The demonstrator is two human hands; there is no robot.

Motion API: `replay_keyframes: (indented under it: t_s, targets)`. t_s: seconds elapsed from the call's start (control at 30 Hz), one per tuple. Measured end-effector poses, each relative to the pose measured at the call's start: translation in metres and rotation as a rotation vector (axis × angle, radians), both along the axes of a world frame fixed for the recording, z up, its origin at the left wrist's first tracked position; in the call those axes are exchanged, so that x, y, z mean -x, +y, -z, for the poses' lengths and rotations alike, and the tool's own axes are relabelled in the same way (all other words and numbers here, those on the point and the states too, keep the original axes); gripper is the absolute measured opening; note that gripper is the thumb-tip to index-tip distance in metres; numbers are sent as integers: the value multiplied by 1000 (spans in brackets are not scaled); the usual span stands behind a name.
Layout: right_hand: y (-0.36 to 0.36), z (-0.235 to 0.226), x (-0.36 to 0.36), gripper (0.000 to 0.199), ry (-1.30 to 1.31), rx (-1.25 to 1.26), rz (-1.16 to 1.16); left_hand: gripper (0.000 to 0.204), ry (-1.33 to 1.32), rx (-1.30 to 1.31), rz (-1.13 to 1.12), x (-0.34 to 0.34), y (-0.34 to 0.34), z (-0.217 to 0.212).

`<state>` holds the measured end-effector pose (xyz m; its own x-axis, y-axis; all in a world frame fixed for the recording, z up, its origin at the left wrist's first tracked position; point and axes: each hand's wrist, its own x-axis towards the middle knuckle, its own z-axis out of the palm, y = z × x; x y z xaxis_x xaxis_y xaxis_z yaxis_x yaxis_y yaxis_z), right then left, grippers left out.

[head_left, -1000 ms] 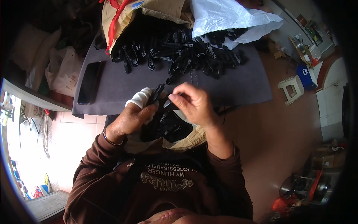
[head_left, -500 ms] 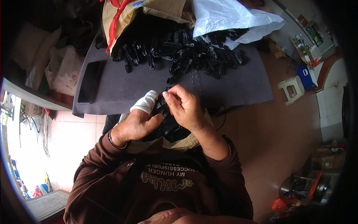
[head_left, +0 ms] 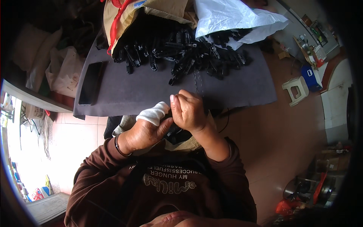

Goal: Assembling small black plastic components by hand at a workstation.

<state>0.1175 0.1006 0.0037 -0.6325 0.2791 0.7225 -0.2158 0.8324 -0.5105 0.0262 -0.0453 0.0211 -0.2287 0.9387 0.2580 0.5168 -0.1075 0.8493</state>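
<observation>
My left hand [head_left: 145, 130], its fingers wrapped in white cloth [head_left: 153, 114], is closed just above the lap, in front of the table. A sliver of a black plastic piece [head_left: 166, 113] shows between the two hands, mostly hidden by the fingers. Close against it, my right hand [head_left: 188, 112] is curled with thumb and fingers pinched together; what it grips is hidden. Below the hands, more black pieces [head_left: 177, 135] lie in an open tan sack [head_left: 190, 145] at my lap. Across the table is a heap of long, narrow black clip-like pieces [head_left: 183, 56].
A grey cloth [head_left: 124, 92] covers the table, with a dark phone [head_left: 90, 84] at its left edge. Behind the heap stand a brown paper sack [head_left: 162, 13] with red ribbon and a white plastic sack [head_left: 234, 19]. A cream stool [head_left: 295, 90] and blue bin [head_left: 311, 78] stand right.
Both hands have come closer together. My left hand has shifted right and slightly toward me, and the black piece between them is now mostly covered. The heap is unchanged.
</observation>
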Motion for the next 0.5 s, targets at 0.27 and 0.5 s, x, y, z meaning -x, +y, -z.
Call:
replay_keyframes:
  t_s: [0.27, 0.5]
  targets:
    - [11, -1, 6, 22, -68, 239, -266, 27, -164, -37, -145, 7, -4, 8]
    - [35, -21, -19, 27, -430, 326, -454, 39, -207, -11, -34, 58, -8, -20]
